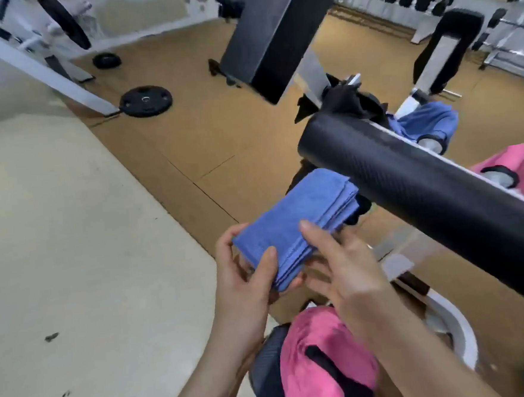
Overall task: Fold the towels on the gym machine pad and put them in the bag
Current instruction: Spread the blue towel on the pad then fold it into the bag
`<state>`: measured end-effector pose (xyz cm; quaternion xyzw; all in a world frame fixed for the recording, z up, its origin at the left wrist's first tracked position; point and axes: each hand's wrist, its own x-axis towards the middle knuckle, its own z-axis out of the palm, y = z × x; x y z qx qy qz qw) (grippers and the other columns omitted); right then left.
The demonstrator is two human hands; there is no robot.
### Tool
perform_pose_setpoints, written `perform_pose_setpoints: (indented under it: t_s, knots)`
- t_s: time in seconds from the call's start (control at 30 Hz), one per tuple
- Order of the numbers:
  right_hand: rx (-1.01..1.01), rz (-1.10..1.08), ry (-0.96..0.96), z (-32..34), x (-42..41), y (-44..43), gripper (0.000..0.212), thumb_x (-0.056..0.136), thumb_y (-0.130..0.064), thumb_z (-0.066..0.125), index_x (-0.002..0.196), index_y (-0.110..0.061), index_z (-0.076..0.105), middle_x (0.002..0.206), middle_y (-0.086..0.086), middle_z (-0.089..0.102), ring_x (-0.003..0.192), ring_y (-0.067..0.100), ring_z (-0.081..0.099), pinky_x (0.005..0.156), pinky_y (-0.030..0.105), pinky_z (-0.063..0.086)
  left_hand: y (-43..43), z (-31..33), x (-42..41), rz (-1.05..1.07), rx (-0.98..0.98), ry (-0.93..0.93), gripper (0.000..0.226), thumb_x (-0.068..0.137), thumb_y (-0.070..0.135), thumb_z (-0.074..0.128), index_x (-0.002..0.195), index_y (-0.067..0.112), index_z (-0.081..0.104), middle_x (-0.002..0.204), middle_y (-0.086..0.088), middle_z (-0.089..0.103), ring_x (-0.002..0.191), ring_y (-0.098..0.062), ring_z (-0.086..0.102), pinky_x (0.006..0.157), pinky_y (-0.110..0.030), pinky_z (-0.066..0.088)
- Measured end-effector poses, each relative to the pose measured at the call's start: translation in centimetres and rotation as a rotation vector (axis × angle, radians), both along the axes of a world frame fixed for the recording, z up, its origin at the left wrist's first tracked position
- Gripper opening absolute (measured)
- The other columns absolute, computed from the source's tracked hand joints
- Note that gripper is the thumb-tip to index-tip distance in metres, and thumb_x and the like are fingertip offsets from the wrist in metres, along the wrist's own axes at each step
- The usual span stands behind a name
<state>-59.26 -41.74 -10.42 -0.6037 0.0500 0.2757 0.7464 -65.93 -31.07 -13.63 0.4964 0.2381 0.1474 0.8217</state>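
Blue towel [299, 223] is folded thick, pinched in mid-air between my left hand [244, 280] and right hand [346, 270] beside the black roller [424, 187]. Bagging it remains, I judge, and the pink towel [321, 349] below looks unfolded.

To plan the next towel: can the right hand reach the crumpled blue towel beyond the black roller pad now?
Probably not directly. The right hand holds the folded blue towel with the left hand, and the black roller pad lies across between it and the crumpled blue towel.
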Motion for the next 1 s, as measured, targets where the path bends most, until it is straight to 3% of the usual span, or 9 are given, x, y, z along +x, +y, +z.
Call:
perform_pose_setpoints:
  t_s: [0.1, 0.2, 0.37, 0.5, 0.63, 0.77, 0.83, 0.9, 1.0]
  knots:
    - [-0.112, 0.045, -0.051, -2.7, -5.2, 5.3, 0.016, 0.091, -0.004, 0.063, 0.107, -0.003, 0.064, 0.098, 0.014, 0.074, 0.088, 0.03, 0.072, 0.075, 0.04, 0.06, 4.1, -2.9, -5.9, -0.062, 0.098, 0.126, 0.035, 0.089, 0.007, 0.066, 0.109, 0.026, 0.045, 0.097, -0.004, 0.07, 0.077, -0.023, 0.069, 0.077, -0.056, 0.058]
    - [-0.246, 0.123, -0.103, -3.8, -8.9, 9.6, 0.029, 0.085, -0.003, 0.07, 0.113, -0.007, 0.062, 0.104, 0.012, 0.073, 0.095, 0.027, 0.071, 0.085, 0.042, 0.057, 8.9, -3.1, -10.8, -0.146, 0.084, 0.287, 0.036, 0.078, 0.02, 0.07, 0.104, 0.026, 0.047, 0.085, -0.005, 0.073, 0.073, -0.023, 0.066, 0.089, -0.055, 0.051]
    - [-0.436, 0.545, -0.467, -1.0, -11.2, 15.2, 0.054, 0.075, -0.01, 0.065, 0.122, -0.036, 0.054, 0.104, -0.003, 0.07, 0.096, 0.016, 0.067, 0.085, 0.041, 0.056, 16.8, -1.0, -13.2, -0.125, -0.037, 0.145, 0.051, 0.073, 0.024, 0.07, 0.122, 0.021, 0.056, 0.106, -0.009, 0.07, 0.095, -0.017, 0.068, 0.08, -0.034, 0.055]
    - [-0.648, 0.77, -0.791, 1.3, -10.5, 18.2, 0.078, 0.08, -0.007, 0.053, 0.138, -0.052, 0.028, 0.106, -0.008, 0.062, 0.096, 0.013, 0.059, 0.082, 0.039, 0.052, 21.7, 1.4, -11.2, -0.095, 0.062, 0.02, 0.067, 0.066, 0.015, 0.079, 0.127, 0.023, 0.055, 0.112, -0.003, 0.071, 0.102, -0.019, 0.067, 0.083, -0.032, 0.053]
    - [-0.709, 0.755, -0.962, 3.1, -7.8, 20.8, 0.078, 0.073, -0.005, 0.046, 0.137, -0.046, 0.027, 0.09, -0.014, 0.054, 0.083, 0.014, 0.05, 0.067, 0.034, 0.042, 25.3, 4.1, -8.3, -0.12, 0.322, -0.001, 0.054, 0.063, 0.014, 0.08, 0.113, 0.023, 0.062, 0.101, 0.002, 0.072, 0.09, -0.013, 0.068, 0.076, -0.028, 0.052]
    - [-0.857, 0.811, -1.075, 3.8, -4.1, 24.2, 0.058, 0.067, -0.018, 0.039, 0.122, -0.038, 0.037, 0.096, -0.014, 0.052, 0.092, 0.019, 0.046, 0.081, 0.044, 0.044, 29.7, 5.8, -4.5, -0.322, 0.693, 0.026, 0.077, 0.065, 0.03, 0.083, 0.127, 0.053, 0.044, 0.111, 0.004, 0.056, 0.094, -0.011, 0.063, 0.081, -0.029, 0.056]
    - [-0.796, 0.785, -1.036, 4.2, -1.5, 26.5, 0.039, 0.067, -0.019, 0.039, 0.103, -0.035, 0.043, 0.091, -0.013, 0.053, 0.091, 0.018, 0.047, 0.082, 0.044, 0.044, 32.0, 6.5, -1.5, -0.394, 0.942, -0.003, 0.059, 0.073, 0.046, 0.075, 0.125, 0.054, 0.049, 0.11, 0.008, 0.056, 0.1, -0.005, 0.058, 0.089, -0.023, 0.049]
    - [-0.771, 0.694, -0.999, 4.4, 1.7, 29.1, 0.037, 0.069, -0.02, 0.042, 0.102, -0.034, 0.047, 0.092, -0.013, 0.055, 0.094, 0.017, 0.049, 0.084, 0.039, 0.043, 34.5, 7.0, 2.4, -0.341, 1.105, -0.045, 0.024, 0.083, 0.048, 0.062, 0.105, 0.039, 0.066, 0.1, 0.01, 0.063, 0.102, -0.006, 0.056, 0.089, -0.024, 0.045]
    - [-0.894, 0.359, -1.151, 3.9, 7.3, 33.2, 0.054, 0.071, -0.024, 0.047, 0.124, -0.033, 0.049, 0.114, -0.012, 0.055, 0.107, 0.013, 0.046, 0.089, 0.036, 0.04, 38.9, 7.0, 9.5, -0.1, 1.154, -0.012, 0.018, 0.092, 0.035, 0.057, 0.077, 0.03, 0.065, 0.082, 0.008, 0.064, 0.088, -0.007, 0.057, 0.078, -0.026, 0.045]
